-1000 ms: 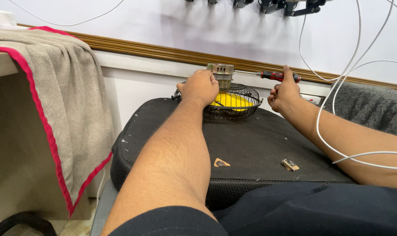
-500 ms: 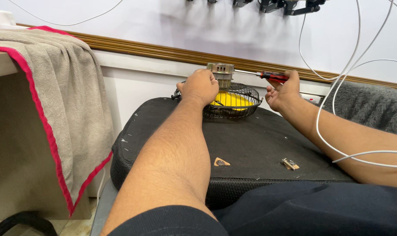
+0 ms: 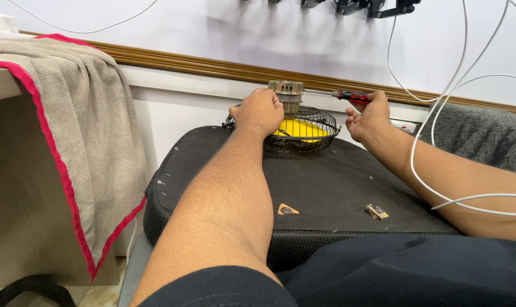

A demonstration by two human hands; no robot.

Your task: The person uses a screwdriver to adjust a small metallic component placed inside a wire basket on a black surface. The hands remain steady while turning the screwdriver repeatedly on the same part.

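Left hand (image 3: 262, 111) clamping small fan (image 3: 299, 129) at cushion (image 3: 326, 187) far edge; right hand (image 3: 369, 116) gripping red screwdriver (image 3: 349, 95), driving into motor housing (image 3: 286, 90). Wire cage looking light, bendy (holding rim safer).

no packages, labels, signs or screens are visible in the head view.
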